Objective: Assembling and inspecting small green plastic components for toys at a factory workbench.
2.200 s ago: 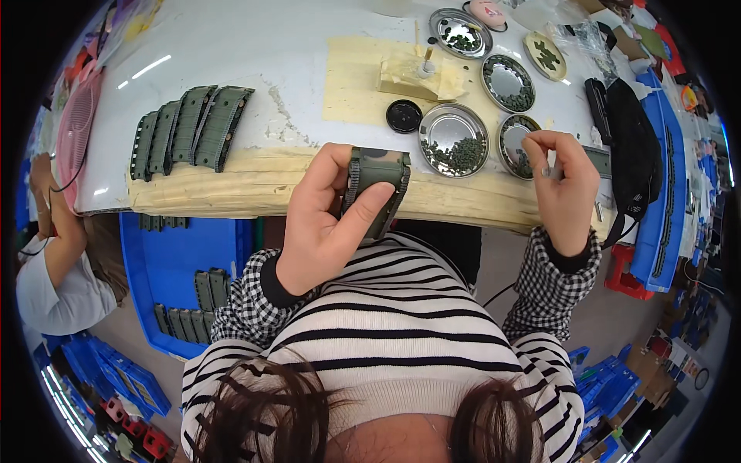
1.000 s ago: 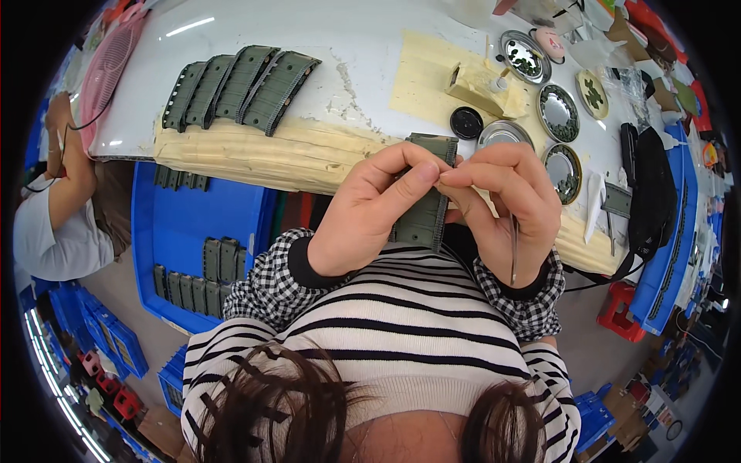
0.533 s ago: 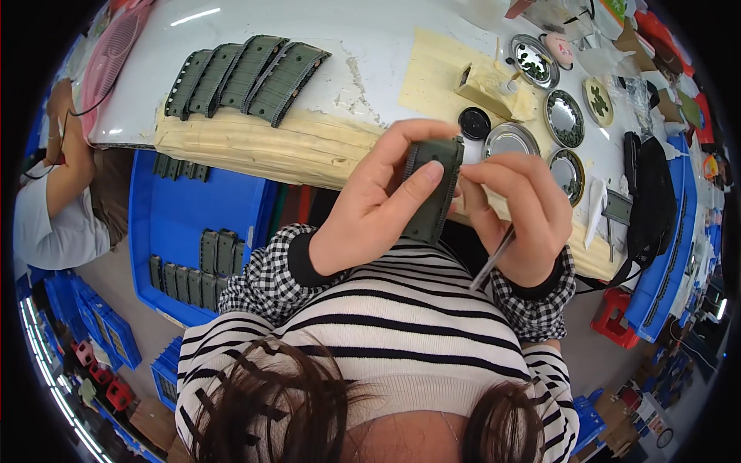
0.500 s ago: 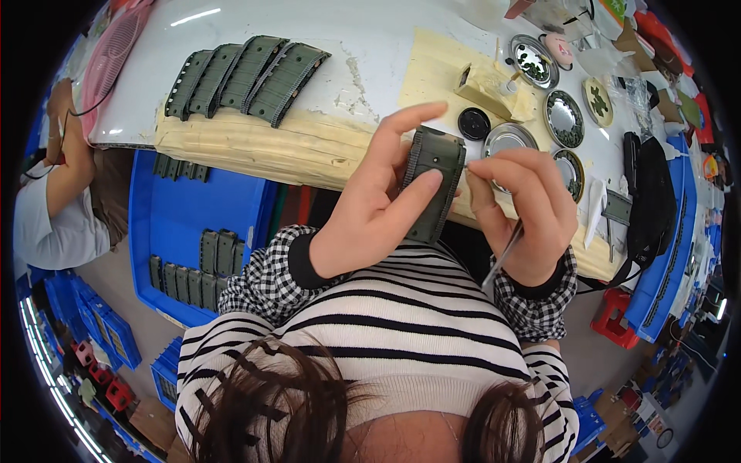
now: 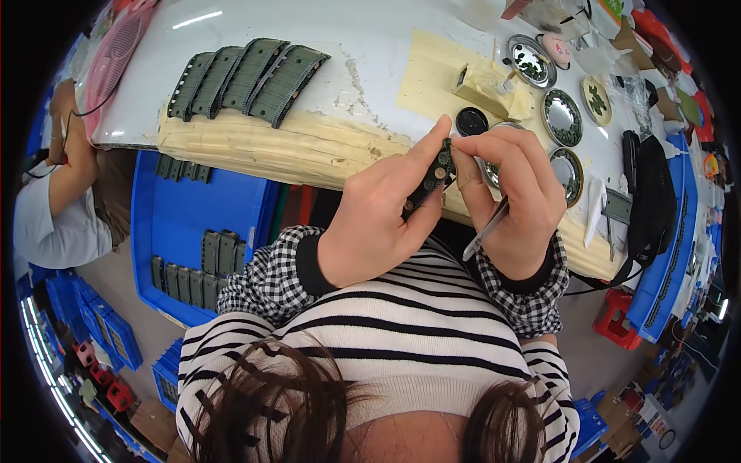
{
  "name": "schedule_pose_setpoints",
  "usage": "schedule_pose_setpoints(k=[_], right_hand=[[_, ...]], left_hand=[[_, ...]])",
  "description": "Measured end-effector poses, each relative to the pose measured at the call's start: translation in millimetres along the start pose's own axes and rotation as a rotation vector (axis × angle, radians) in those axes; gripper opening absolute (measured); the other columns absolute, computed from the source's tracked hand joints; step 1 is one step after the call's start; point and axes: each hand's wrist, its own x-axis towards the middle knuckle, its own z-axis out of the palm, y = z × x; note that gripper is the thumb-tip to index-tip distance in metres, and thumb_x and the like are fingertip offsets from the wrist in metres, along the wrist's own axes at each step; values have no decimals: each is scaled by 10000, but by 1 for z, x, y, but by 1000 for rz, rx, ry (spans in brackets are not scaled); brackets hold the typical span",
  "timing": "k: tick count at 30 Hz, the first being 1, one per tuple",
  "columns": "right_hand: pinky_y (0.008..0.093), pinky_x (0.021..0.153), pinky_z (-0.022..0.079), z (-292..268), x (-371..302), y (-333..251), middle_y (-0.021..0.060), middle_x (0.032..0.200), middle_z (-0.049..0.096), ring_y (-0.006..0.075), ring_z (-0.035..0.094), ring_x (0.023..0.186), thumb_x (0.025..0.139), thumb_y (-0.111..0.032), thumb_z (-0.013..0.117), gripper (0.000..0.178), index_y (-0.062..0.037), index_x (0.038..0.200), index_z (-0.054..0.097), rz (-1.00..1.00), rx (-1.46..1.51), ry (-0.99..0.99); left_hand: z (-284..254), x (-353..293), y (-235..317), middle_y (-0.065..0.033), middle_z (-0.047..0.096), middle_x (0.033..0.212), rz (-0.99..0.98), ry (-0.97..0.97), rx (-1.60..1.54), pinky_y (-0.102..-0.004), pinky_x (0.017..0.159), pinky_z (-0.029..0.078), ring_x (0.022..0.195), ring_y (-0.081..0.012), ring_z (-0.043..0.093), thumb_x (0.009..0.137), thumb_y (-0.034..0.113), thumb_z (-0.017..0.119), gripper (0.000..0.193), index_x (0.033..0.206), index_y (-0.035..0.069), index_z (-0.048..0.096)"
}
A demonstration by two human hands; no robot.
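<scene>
My left hand [image 5: 363, 216] is closed on a dark green ribbed plastic piece [image 5: 423, 193], which stands nearly edge-on and shows small round brownish spots along its narrow side. At the piece's upper end, the thumb and forefinger of my right hand [image 5: 521, 201] pinch close against it; anything between those fingertips is too small to make out. A slim metal tool [image 5: 485, 230], perhaps tweezers, is tucked under the right hand's curled fingers. On the table's left lie several similar green curved pieces [image 5: 262, 77], side by side.
Metal dishes [image 5: 562, 117] with small dark green bits stand at the right, near a black round lid [image 5: 472, 121] and a taped box [image 5: 490, 86]. A blue tray [image 5: 224, 197] at my left holds more green pieces. Another person's arm [image 5: 65, 147] shows far left.
The green piece has been turned from its broad ribbed face to edge-on. My right hand has moved slightly left, its fingertips now at the piece's upper end.
</scene>
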Motion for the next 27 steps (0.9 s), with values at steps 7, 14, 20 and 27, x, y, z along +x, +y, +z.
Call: schedule_pose_setpoints(k=[7, 14, 20, 27], right_hand=[[311, 522, 488, -1, -4, -2, 99, 839, 612, 238, 612, 626, 744, 27, 755, 205, -22, 921, 666, 50, 35, -31], [326, 556, 505, -2, -8, 0, 119, 869, 624, 258, 628, 660, 729, 48, 736, 271, 10, 990, 673, -47, 5, -75], [325, 579, 513, -5, -10, 0, 121, 884, 630, 265, 635, 686, 733, 38, 738, 302, 6, 1028, 684, -58, 29, -92], [226, 497, 344, -30, 5, 26, 55, 860, 623, 67, 452, 586, 823, 43, 706, 198, -13, 1013, 710, 238, 24, 132]], left_hand=[[1, -1, -2, -128, 560, 720, 70, 10, 77, -296, 592, 479, 583, -212, 553, 800, -64, 631, 643, 1420, -9, 468], [2, 0, -6, -134, 586, 763, 123, 14, 147, -333, 612, 491, 635, -246, 560, 773, -65, 639, 696, 1436, -24, 429], [0, 0, -7, -116, 569, 763, 120, -32, 133, -360, 655, 498, 701, -263, 568, 770, -47, 637, 734, 1458, -18, 385], [-4, 8, -11, -175, 598, 1235, -388, -104, -783, -342, 851, 556, 970, -206, 663, 974, 13, 506, 397, 1356, 6, 399]])
